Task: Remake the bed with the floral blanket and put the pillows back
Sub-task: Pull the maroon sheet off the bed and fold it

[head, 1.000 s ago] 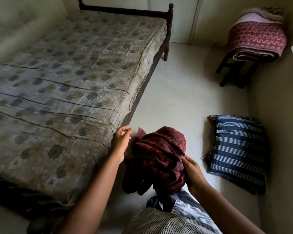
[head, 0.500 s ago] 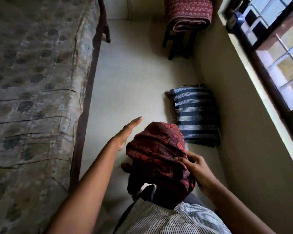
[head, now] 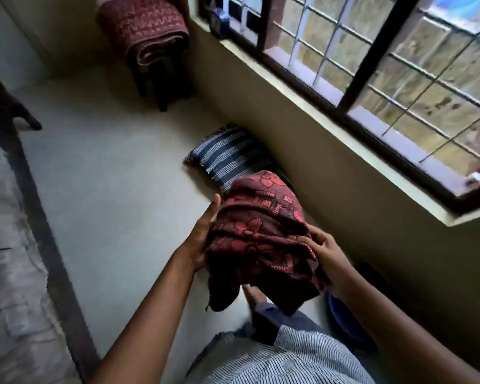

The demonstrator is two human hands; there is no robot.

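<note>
Head view: the floral blanket (head: 258, 236) is a dark red bundle with lighter red flower patterns, bunched up and held in the air between both hands, in front of the person's striped shirt (head: 275, 356). The left hand (head: 203, 239) lies flat against the bundle's left side, fingers straight and pointing up, palm pressed to the cloth. The right hand (head: 324, 253) is on the right side, its fingers curled into a fold of the fabric and gripping it. A loose corner hangs below the bundle.

Just beyond the blanket a blue-striped pillow (head: 230, 156) lies on the floor (head: 108, 176), against the wall under the window (head: 372, 65). The bed (head: 9, 273) runs along the left edge, well apart from the hands. In the far corner a folded red cloth (head: 144, 31) sits on a dark stool (head: 161, 79).
</note>
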